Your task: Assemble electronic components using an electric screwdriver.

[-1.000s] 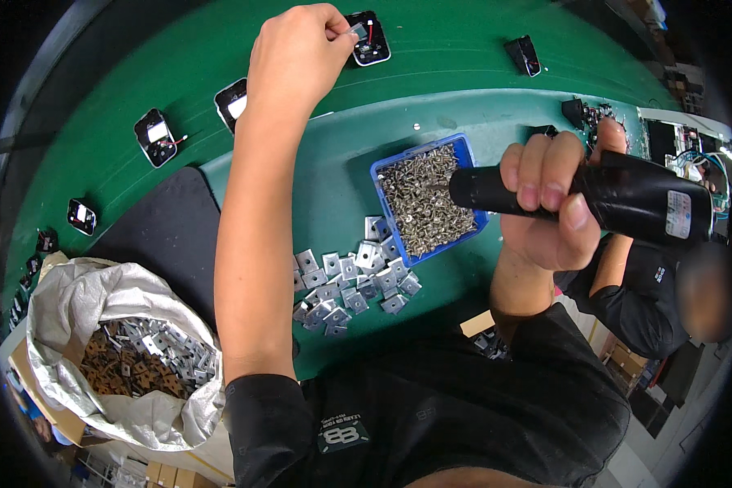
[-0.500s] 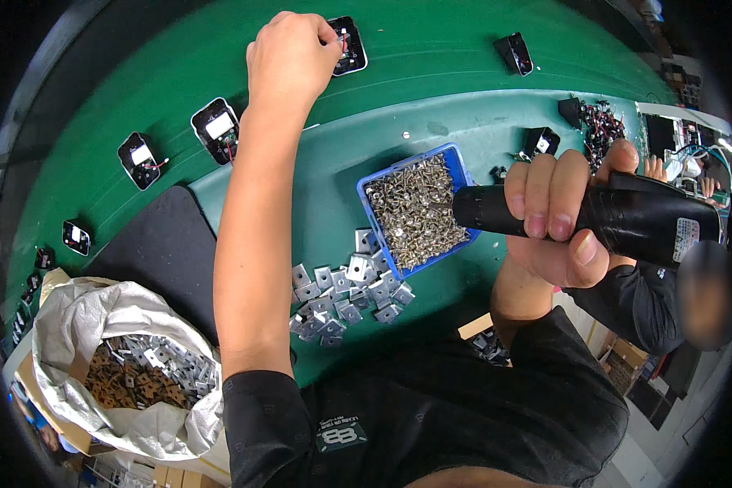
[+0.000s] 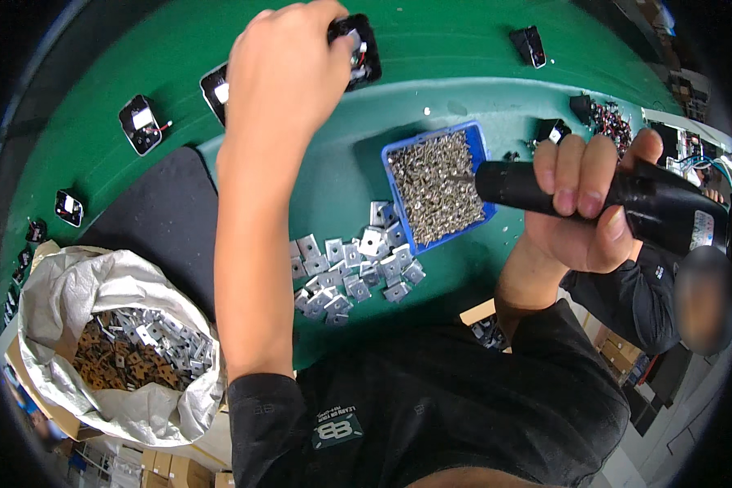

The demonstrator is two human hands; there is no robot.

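Note:
My left hand (image 3: 289, 69) reaches to the far side and is closed on a black plastic housing (image 3: 369, 62). Its thumb lies at the housing's open side, where small wires and a pale part show; the fingertips are hidden. My right hand (image 3: 581, 203) wraps round a black electric screwdriver (image 3: 512, 185), held level and pointing left. The driver's tip is over the blue bin (image 3: 490, 213), which is filled with small metal screws (image 3: 435, 191). Square metal plates with holes (image 3: 370, 242) lie in a loose pile beside the bin.
More housings, such as one at left (image 3: 141, 124) and one at far right (image 3: 529, 46), sit on the green belt (image 3: 447, 41). A white sack (image 3: 49, 301) of metal plates stands at lower left by a dark mat (image 3: 159, 220). A co-worker's sleeve (image 3: 626, 305) is at right.
My left hand has come nearer with the housing, which now looks larger and tilted. The right hand keeps its hold on the screwdriver. The whole view has shifted slightly.

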